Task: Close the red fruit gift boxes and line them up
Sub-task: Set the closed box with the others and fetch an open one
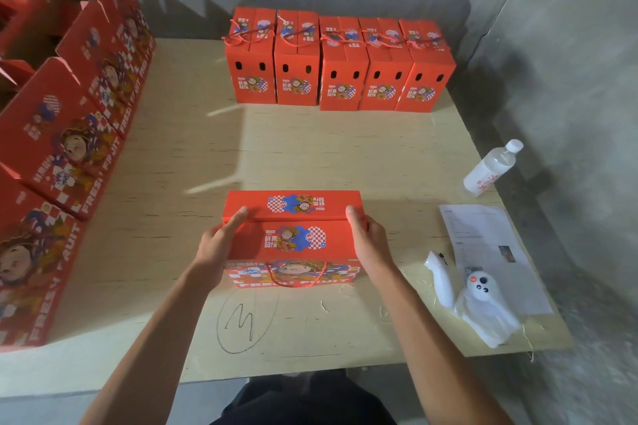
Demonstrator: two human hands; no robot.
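A person's left hand (221,245) and right hand (367,240) clasped opposite ends of a red gift box (293,238) at lower centre of the plywood table (193,148), fingertips pressing its top flaps, apparently to seat them shut. Five closed boxes (340,60) stood lined up at upper centre, presumably its destination; open boxes (69,121) waited along the left edge.
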